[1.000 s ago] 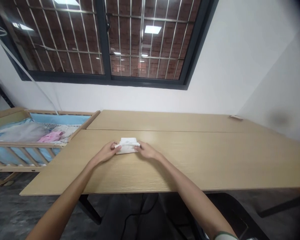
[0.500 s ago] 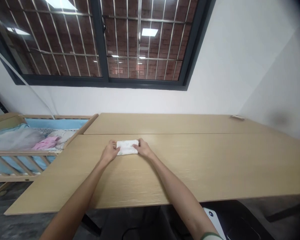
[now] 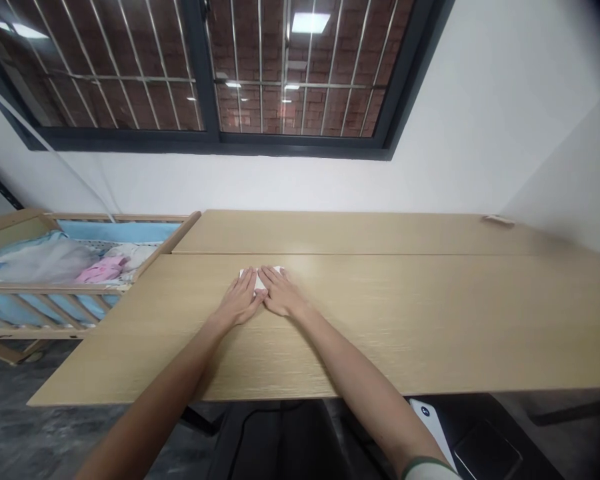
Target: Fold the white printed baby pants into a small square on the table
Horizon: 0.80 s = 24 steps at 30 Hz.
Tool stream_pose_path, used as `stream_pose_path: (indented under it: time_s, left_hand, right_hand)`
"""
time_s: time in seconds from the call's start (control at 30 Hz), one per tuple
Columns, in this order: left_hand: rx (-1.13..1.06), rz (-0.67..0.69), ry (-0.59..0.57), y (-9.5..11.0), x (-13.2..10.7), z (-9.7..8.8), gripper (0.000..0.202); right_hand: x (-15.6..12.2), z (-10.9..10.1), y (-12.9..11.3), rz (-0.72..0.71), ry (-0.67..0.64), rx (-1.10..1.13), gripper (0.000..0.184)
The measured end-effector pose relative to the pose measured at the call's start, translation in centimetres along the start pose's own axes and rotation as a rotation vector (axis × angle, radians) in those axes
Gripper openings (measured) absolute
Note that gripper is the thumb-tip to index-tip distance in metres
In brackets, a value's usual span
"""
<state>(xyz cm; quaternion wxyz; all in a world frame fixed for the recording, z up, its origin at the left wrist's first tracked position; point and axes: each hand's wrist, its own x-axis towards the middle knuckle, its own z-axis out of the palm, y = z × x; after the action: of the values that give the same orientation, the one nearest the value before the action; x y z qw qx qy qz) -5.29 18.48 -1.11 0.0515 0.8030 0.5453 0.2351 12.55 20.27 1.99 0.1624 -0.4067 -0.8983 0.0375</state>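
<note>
Left hand [image 3: 241,298] and right hand [image 3: 280,291] lie palm-down, fingers out straight, over a small white cloth [image 3: 259,283]; neither is closed on it. The cloth sits on the desk [image 3: 405,320] beneath both hands, a patch showing between them, edges peeping past the fingertips. Probably light, soft, nothing to break; apt to crease or slide if pushed. Best hold: likely a pinch at each outer end. Desk top pale, wood-grained, smooth-looking, running far out beyond the right hand; a seam [image 3: 360,255] crosses just past the fingertips. Well left of the left hand, a wooden crib [image 3: 55,289] with pink fabric [image 3: 101,269] inside. Far off, beyond and right of the right hand, a flat object [image 3: 499,221], too small to identify. Behind everything, white wall [image 3: 300,183], barred window [image 3: 300,146] above.
</note>
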Motion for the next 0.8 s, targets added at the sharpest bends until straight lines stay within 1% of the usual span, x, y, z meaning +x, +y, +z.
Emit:
stream_pose_path:
  time_s: [0.17, 0.27, 0.33, 0.4, 0.47, 0.57, 0.6, 0.67, 0.73, 0.8]
  left_hand:
    - [-0.04, -0.057, -0.011, -1.4, -0.4, -0.2, 0.084]
    - [-0.049, -0.031, 0.034, -1.7, -0.6, -0.7, 0.085]
    - [-0.039, 0.028, 0.066, -1.7, -0.7, -1.2, 0.084]
    - [-0.025, 0.075, 0.061, -1.7, -0.7, -1.8, 0.081]
    - [-0.022, 0.064, 0.027, -1.6, -0.7, -2.0, 0.079]
    - [-0.06, -0.009, 0.014, -1.4, -0.5, -2.2, 0.083]
    - [-0.085, -0.031, 0.033, -1.3, -0.3, -2.2, 0.081]
    - [-0.136, -0.06, 0.088, -1.0, 0.0, -2.6, 0.062]
    - [-0.171, -0.074, 0.139, -0.8, 0.3, -3.3, 0.04]
    - [-0.193, -0.079, 0.18, -0.5, 0.4, -4.1, 0.031]
  right_hand:
    - [-0.8, -0.8, 1.2, 0.081, 0.0, 0.128, 0.067]
    - [-1.3, -1.6, 1.7, 0.112, -0.001, 0.175, 0.073]
    - [-1.6, -2.1, 2.0, 0.065, 0.04, 0.17, 0.073]
    - [-1.8, -2.6, 2.2, -0.005, 0.086, 0.152, 0.069]
    - [-1.8, -2.8, 2.5, -0.036, 0.083, 0.147, 0.068]
    - [-1.5, -2.6, 3.0, -0.009, 0.041, 0.173, 0.068]
    - [-1.3, -2.4, 3.2, 0.001, 0.046, 0.188, 0.066]
    - [-0.8, -2.1, 3.5, 0.019, 0.087, 0.231, 0.058]
    - [-0.2, -2.0, 3.7, 0.072, 0.17, 0.303, 0.048]
    - [0.2, -2.0, 3.7, 0.155, 0.282, 0.435, 0.04]
